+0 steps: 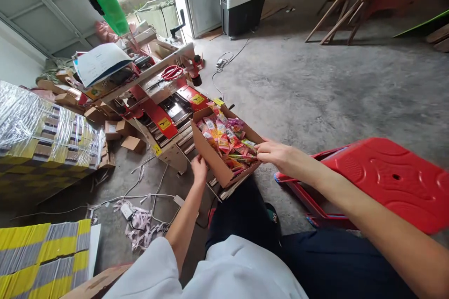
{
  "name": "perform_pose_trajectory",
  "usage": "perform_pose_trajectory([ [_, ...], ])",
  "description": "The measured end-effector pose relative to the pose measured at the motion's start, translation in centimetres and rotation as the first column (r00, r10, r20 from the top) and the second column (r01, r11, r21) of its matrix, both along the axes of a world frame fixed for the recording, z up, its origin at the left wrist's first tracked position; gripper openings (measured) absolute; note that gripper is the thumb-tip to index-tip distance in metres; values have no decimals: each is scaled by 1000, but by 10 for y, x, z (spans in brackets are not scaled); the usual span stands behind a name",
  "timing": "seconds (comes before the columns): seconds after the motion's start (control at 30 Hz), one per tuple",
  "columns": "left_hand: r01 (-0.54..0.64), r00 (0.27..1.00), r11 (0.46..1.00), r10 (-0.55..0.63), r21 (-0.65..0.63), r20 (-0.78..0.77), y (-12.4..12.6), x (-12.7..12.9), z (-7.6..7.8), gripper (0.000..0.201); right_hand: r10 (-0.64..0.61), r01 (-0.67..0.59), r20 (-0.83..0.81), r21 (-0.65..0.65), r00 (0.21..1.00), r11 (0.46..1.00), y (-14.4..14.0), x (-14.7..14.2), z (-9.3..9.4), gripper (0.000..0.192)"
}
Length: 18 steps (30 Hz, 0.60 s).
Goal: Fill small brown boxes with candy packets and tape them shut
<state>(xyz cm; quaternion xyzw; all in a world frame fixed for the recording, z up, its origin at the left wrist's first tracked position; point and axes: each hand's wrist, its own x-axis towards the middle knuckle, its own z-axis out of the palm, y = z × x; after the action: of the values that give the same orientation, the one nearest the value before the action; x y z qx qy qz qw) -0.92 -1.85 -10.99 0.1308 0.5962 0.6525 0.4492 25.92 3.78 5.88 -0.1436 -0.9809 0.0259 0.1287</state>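
Observation:
An open cardboard box (210, 156) filled with colourful snack packets (224, 135) sits tilted on the near end of a taping machine's roller bed (228, 191). My left hand (199, 169) is beside the box's left wall, its fingers curled; what they close on, if anything, is hidden. On the opposite side, my right hand (275, 153) grips the box's right rim, fingertips reaching over the edge close to the packets. The machine's red side plates (159, 119), marked with yellow warning labels, stand just beyond the box.
Red-handled scissors (172, 73) and papers (101, 63) lie on the machine. To the right is a red plastic stool (396, 177). Cables and tape scraps (143, 229) litter the floor at left, near wrapped stacks (52, 135) and flat cartons (45, 252). An air cooler (243, 0) stands behind.

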Motion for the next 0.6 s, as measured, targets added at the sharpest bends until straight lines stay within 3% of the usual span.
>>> perform_pose_trajectory([
  [0.07,-94,988,995,95,17,-123,5,-25,11,37,9,-9,-8,0,1000,1000,-4,1,0,41],
  [0.13,-104,966,985,133,137,-223,17,-51,32,41,-9,9,-26,2,1000,1000,-18,-2,3,41],
  [0.23,126,911,897,64,424,-408,44,-83,69,54,-102,101,-51,-20,993,995,-50,-18,9,57],
  [0.33,394,839,787,-98,474,-535,66,-99,98,54,-203,201,-82,-29,976,979,-75,-49,8,83],
  [0.43,499,783,759,-189,418,-592,74,-103,107,44,-302,302,-101,-22,948,953,-72,-87,-3,84],
  [0.6,513,746,769,-180,382,-641,70,-105,102,36,-470,471,29,-103,882,876,-38,-134,-28,80],
])
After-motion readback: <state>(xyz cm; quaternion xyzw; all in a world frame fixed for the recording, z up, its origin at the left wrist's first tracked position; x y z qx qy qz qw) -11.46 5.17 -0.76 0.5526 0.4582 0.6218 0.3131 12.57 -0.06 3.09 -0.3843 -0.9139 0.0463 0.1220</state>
